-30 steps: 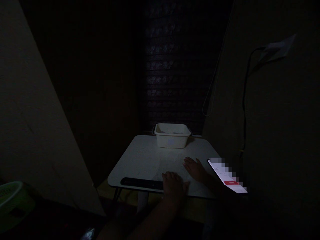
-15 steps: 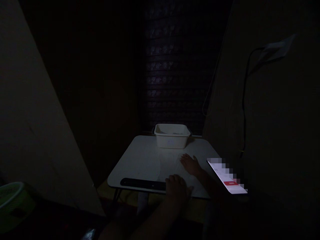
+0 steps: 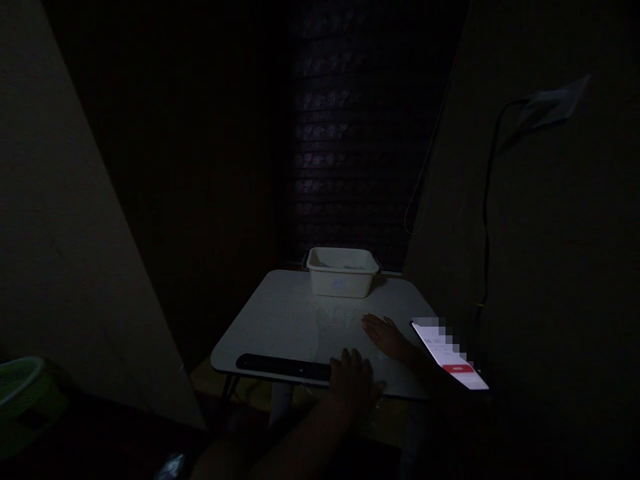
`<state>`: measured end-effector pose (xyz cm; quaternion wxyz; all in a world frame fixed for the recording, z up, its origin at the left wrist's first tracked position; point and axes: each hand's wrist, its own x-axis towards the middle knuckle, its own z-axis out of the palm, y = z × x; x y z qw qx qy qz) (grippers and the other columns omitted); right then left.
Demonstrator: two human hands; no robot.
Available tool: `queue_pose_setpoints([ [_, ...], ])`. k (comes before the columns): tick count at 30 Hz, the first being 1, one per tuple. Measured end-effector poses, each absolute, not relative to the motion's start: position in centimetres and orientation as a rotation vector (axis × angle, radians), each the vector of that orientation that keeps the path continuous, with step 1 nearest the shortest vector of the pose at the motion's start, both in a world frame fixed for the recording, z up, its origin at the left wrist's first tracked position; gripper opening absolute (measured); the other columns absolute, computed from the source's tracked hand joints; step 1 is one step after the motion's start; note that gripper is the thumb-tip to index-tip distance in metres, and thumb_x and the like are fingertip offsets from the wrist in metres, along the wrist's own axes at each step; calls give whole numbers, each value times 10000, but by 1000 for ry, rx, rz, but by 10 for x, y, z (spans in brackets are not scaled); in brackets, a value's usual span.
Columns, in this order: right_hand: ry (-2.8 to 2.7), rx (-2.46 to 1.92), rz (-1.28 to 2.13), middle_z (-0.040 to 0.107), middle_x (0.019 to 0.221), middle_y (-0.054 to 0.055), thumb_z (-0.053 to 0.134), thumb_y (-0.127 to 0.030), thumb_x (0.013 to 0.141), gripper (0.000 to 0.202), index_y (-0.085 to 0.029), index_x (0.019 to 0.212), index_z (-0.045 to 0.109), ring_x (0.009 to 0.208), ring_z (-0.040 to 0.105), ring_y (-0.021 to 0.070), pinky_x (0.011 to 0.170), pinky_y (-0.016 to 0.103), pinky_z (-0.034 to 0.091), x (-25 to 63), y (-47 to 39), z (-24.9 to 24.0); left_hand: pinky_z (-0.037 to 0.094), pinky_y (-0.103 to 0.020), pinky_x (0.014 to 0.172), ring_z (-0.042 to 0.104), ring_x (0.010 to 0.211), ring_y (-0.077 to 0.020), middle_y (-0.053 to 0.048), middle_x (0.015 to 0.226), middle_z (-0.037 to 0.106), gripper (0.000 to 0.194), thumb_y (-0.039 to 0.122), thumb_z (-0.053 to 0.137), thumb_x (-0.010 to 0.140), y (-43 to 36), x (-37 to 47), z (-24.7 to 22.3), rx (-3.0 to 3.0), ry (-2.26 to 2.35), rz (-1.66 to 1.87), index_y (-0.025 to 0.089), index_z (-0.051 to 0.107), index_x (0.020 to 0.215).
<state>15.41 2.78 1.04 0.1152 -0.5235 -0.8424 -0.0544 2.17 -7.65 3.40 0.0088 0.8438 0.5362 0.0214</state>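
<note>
My left hand (image 3: 353,377) rests at the front edge of the white table (image 3: 270,313), over the right end of the dark strip (image 3: 280,366), fingers spread. Farther right and back, my right hand (image 3: 386,335) lies flat on the tabletop with its fingers stretched out. Between and behind the hands, a thin clear sheet (image 3: 335,327) seems to lie on the table; its outline is faint in the dark. A white tub (image 3: 343,281) with handles stands at the table's back edge, something pale inside it.
A lit phone (image 3: 447,353) is at the table's right side. At the lower left stands a green basket (image 3: 37,407). A black cable (image 3: 486,220) hangs from a socket on the right wall. Behind the table is a dark patterned blind (image 3: 325,160).
The view has shifted slightly. My right hand has moved a little toward me, and its fingers are closer together. My left hand remains at the front edge.
</note>
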Motion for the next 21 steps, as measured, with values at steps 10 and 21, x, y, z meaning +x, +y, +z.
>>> queue_pose_setpoints([
  [10, -2213, -1737, -171, 369, 1135, 48, 174, -313, 757, 362, -212, 1022, 399, 1044, 276, 186, 794, 497, 169, 130, 52, -1, 302, -458, 690, 272, 1013, -292, -139, 1140, 336, 579, 496, 59, 710, -79, 26, 42, 2638, 1716, 3, 151, 327, 1090],
  [21, -2302, -1605, -182, 403, 1107, 49, 204, -240, 732, 365, -203, 1042, 393, 1017, 329, 142, 824, 392, 223, 182, 37, 7, 312, -447, 624, 363, 914, -325, -180, 1072, 397, 500, 442, 249, 705, -71, 31, 42, 2484, 2043, -88, 105, 384, 1049],
])
